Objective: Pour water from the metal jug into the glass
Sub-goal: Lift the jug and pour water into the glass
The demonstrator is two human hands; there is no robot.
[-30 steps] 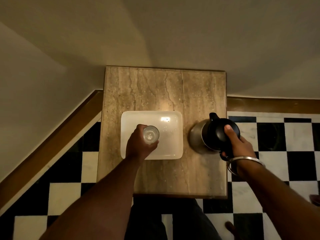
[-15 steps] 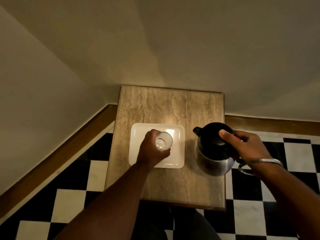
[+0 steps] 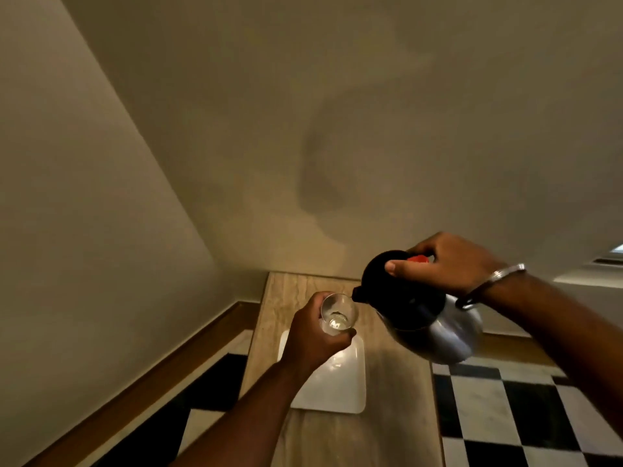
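Jug (image 3: 435, 318) and glass (image 3: 338, 313) held above marble table (image 3: 397, 416), checkered floor (image 3: 526, 416).

One head-worn camera looks forward and steeply down, close over the table (image 3: 397, 433). Walls fill its upper half. No second view exists.

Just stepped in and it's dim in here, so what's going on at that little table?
A person is about to pour a drink. The left hand holds a clear glass up above the white tray on the stone-topped table. The right hand grips the metal jug by its black top, tilted so the spout sits right beside the glass rim. No stream of water is visible, and whether the glass holds any is hard to tell.
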